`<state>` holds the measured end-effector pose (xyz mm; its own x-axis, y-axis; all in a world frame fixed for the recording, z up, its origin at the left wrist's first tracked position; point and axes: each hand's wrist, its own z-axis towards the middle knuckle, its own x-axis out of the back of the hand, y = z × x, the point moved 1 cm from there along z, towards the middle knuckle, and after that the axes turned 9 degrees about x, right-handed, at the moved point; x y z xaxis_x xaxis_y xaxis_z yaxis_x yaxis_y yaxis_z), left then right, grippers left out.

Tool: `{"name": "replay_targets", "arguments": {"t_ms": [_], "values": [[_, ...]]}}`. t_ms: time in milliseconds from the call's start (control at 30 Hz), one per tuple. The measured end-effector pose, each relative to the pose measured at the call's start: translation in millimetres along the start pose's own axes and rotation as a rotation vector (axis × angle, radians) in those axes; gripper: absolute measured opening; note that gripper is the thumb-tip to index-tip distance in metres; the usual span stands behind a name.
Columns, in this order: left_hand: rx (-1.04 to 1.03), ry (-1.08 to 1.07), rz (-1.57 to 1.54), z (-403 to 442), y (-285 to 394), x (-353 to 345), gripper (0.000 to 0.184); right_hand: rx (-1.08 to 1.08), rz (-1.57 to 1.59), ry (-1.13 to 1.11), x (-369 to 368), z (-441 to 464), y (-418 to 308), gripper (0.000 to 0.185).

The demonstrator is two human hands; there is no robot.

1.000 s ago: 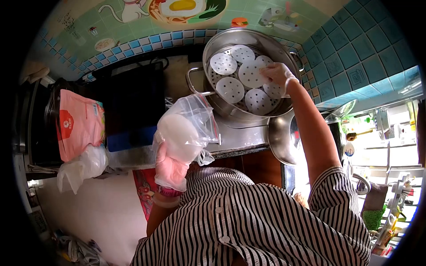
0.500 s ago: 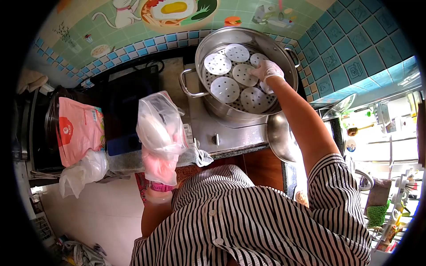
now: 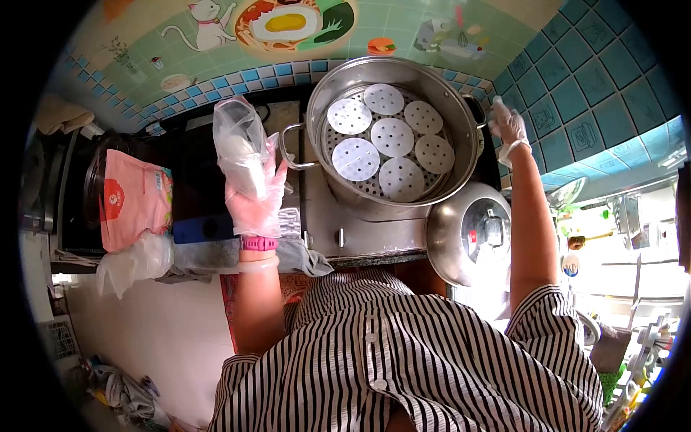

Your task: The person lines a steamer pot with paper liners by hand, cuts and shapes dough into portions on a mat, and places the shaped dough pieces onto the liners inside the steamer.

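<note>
My left hand (image 3: pixel 257 194), in a clear glove with a pink watch at the wrist, holds a clear plastic bag (image 3: pixel 237 129) with a stack of white round papers inside. To its right stands a large steel steamer pot (image 3: pixel 374 199), whose perforated tray carries several white round papers with holes (image 3: pixel 392 137), laid out flat and apart. My right hand (image 3: pixel 508 126), gloved too, is raised just right of the pot, beside its right handle. Its fingers are apart and nothing shows in them.
A steel lid (image 3: pixel 450 241) lies at the pot's front right. A pink pouch (image 3: pixel 137 205), a crumpled plastic bag (image 3: pixel 137 263) and a grey cloth (image 3: pixel 288 255) are on the left. Tiled walls (image 3: pixel 590 108) border the back and right.
My right hand has left the papers inside the pot and moved right, past the rim. My left hand has risen toward the back with the bag. More of the lid shows.
</note>
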<state>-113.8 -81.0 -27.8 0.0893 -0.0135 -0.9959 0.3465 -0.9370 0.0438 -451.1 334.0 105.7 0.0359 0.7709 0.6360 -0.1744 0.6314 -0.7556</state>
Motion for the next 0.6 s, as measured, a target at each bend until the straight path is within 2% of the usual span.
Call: {"name": "replay_targets", "arguments": {"t_ms": [67, 133, 233, 300, 367, 500, 533, 600], "values": [[0.021, -0.081, -0.053, 5.7, -7.2, -2.5, 0.056, -0.237, 0.484, -0.316, -5.3, 8.1, 28.9, 0.051], [0.010, -0.098, -0.075, 9.2, -13.9, -8.7, 0.055, -0.157, 0.657, -0.350, -18.9, 3.9, 29.5, 0.042], [-0.021, 0.067, -0.117, 7.8, -18.0, -24.0, 0.054, -0.215, 0.639, -0.372, -28.7, 6.3, 33.7, 0.037], [0.005, -0.014, -0.147, 11.4, -19.3, -18.6, 0.052, -0.198, 0.671, -0.351, -34.2, 6.5, 33.5, 0.037], [-0.006, 0.032, -0.127, 15.4, -18.1, -14.2, 0.048, -0.167, 0.693, -0.235, -42.6, 2.7, 30.8, 0.037], [0.027, 0.076, -0.038, 15.6, -14.8, -17.0, 0.048, -0.156, 0.760, -0.285, -42.0, 0.8, 30.9, 0.038], [0.048, 0.058, -0.040, 14.0, -14.7, -19.4, 0.048, -0.220, 0.824, -0.265, -41.5, -7.0, 20.5, 0.037], [0.078, 0.007, -0.063, 7.5, -14.6, -25.2, 0.049, -0.208, 0.873, -0.311, -40.0, -4.0, 24.4, 0.036]]}}
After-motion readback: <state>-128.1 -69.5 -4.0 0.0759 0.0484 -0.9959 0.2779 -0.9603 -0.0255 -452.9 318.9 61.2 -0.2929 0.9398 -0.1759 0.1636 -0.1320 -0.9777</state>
